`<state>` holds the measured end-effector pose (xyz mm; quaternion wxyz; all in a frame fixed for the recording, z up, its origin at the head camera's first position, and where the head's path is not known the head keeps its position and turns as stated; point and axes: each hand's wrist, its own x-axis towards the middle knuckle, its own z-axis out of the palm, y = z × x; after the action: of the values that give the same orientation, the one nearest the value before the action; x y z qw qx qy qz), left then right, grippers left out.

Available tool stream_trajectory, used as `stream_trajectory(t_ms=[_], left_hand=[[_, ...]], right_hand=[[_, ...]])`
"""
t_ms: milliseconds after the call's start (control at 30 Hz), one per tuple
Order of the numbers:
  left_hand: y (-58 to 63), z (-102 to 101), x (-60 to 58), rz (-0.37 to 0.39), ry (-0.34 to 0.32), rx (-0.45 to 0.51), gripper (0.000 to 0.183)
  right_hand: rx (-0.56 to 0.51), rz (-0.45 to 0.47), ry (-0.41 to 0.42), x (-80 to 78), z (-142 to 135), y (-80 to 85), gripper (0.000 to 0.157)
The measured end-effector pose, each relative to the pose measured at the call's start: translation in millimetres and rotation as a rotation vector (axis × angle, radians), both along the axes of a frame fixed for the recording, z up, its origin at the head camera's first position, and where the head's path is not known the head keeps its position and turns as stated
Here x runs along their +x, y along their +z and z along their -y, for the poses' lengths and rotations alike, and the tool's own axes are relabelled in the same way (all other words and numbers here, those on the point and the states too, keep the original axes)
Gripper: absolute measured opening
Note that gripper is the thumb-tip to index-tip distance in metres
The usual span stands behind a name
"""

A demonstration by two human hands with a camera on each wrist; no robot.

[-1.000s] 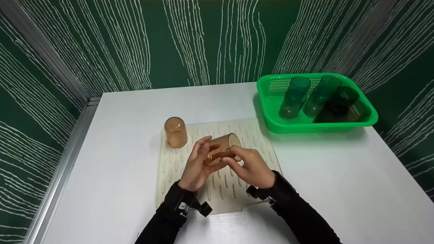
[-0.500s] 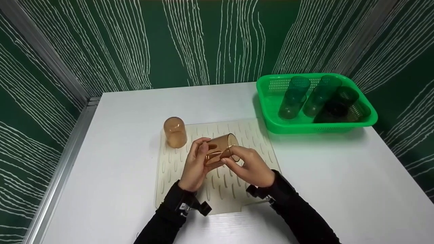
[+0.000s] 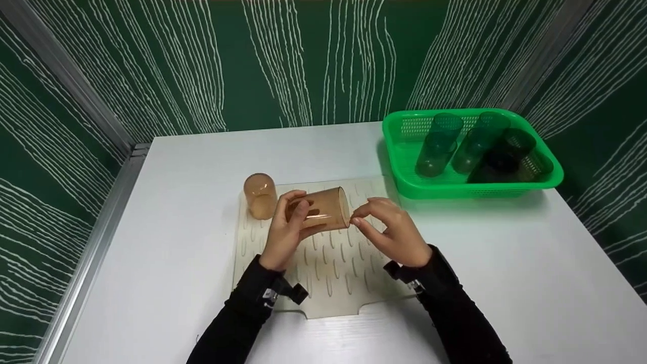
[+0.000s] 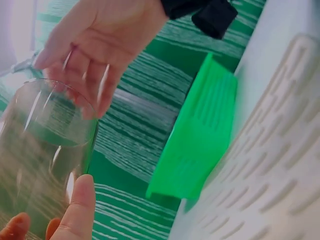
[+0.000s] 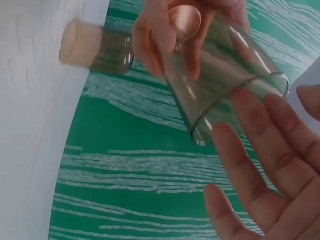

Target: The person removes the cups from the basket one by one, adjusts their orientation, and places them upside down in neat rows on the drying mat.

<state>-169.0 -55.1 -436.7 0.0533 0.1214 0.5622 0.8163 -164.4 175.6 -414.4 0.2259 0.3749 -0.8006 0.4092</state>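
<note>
My left hand grips a clear amber tumbler around its base end, holding it on its side above the mat. Its mouth faces right. Close to that rim is my right hand, its fingers loosely bent in the head view. In the right wrist view these fingers lie spread in front of the rim, with the thumb apart from them; whether they touch the glass I cannot tell. A second amber tumbler stands upside down at the mat's far left corner.
A pale ridged drying mat lies on the white table. At the back right stands a green plastic basket with several dark and greenish tumblers inside. Green walls with white streaks rise behind.
My right hand has drawn back from inside the tumbler's mouth, moving right and slightly away from me. The left hand has lifted the tumbler a little and turned it nearer level.
</note>
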Motion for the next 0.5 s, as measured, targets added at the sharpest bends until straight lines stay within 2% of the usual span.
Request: stream_trajectory(t_ms=[100,200,333,500], left_hand=[[6.9,1,-6.5,-0.062,0.01,-0.057,0.068],[15.8,2,-13.6,-0.124,0.019,-0.158,0.064],[31.6,1,-24.8,-0.182,0.03,-0.33,0.054],[52.1,-4,-38.8,-0.269,0.077,-0.605,0.051]], right_hand=[[0.043,-0.014,-0.058,-2.8,-8,1.1,0.004],[0.12,0.01,-0.115,-5.6,-15,2.0,0.005],[0.244,0.143,-0.162,-8.5,-26,3.0,0.011],[0.34,0.296,-0.159,-13.6,-38,2.1,0.018]])
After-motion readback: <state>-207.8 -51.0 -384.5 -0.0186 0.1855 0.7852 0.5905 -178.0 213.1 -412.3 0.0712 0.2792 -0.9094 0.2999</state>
